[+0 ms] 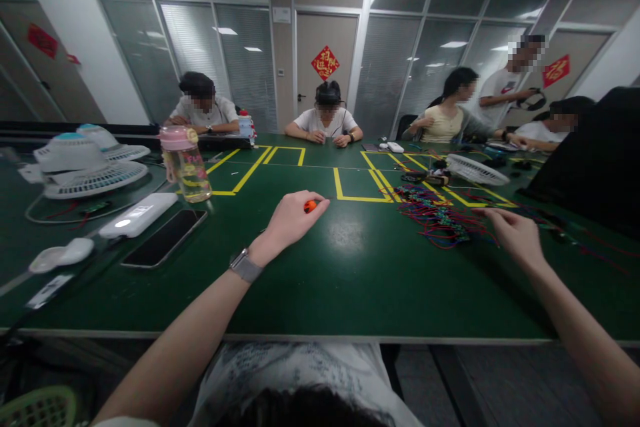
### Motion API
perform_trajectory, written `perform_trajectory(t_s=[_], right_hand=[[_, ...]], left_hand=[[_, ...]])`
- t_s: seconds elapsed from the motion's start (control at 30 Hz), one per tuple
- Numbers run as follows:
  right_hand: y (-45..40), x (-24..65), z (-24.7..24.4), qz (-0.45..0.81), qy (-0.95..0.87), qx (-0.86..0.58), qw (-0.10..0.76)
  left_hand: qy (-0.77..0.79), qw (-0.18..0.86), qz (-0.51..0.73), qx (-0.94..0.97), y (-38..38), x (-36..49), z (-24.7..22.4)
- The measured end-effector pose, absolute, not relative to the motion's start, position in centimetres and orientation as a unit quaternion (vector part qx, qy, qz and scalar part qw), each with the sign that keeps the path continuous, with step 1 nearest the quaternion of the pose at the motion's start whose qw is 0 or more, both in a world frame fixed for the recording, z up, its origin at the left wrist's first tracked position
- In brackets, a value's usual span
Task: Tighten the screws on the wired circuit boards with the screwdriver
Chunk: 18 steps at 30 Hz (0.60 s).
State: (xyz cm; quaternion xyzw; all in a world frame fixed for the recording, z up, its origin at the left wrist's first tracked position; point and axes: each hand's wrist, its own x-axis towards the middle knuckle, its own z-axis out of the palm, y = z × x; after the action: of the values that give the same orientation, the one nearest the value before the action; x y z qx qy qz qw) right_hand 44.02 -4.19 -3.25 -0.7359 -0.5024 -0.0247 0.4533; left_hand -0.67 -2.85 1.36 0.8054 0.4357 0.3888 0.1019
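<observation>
My left hand (296, 217), with a watch on its wrist, is closed round a small orange object with dark marks (311, 206) above the green table. Most of that object is hidden by the fingers, so its kind does not show. To the right, my right hand (517, 233) has its fingers drawn together at the near right edge of a heap of small green circuit boards with red and blue wires (440, 217). Red wire strands run beside those fingertips. Whether they pinch a wire is too small to tell.
Left on the green table (345, 293) are a phone (165, 238), a white power bank (137, 215), a pink-lidded bottle (187, 170) and white fans (95, 163). Yellow tape marks rectangles. A fan grille (477, 169) and a black object (595, 153) are right. Several people are beyond.
</observation>
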Motion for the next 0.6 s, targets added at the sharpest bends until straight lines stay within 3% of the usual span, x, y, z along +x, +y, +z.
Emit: perform_trajectory(t_s=[0.2,0.37,0.6], right_hand=[[3.3,40.9,-0.6,-0.075,-0.589,-0.721,0.357],[9.6,38.6,-1.9,-0.051,-0.688,-0.689,0.22],[14.2,37.4,-3.7,-0.047,-0.686,-0.722,0.079]], left_hand=[[0.439,0.115,0.378,0.807,-3.1,-0.7,1.3],[0.436,0.115,0.378,0.808,-3.0,-0.8,1.0],[0.437,0.105,0.372,0.812,-3.1,-0.6,1.0]])
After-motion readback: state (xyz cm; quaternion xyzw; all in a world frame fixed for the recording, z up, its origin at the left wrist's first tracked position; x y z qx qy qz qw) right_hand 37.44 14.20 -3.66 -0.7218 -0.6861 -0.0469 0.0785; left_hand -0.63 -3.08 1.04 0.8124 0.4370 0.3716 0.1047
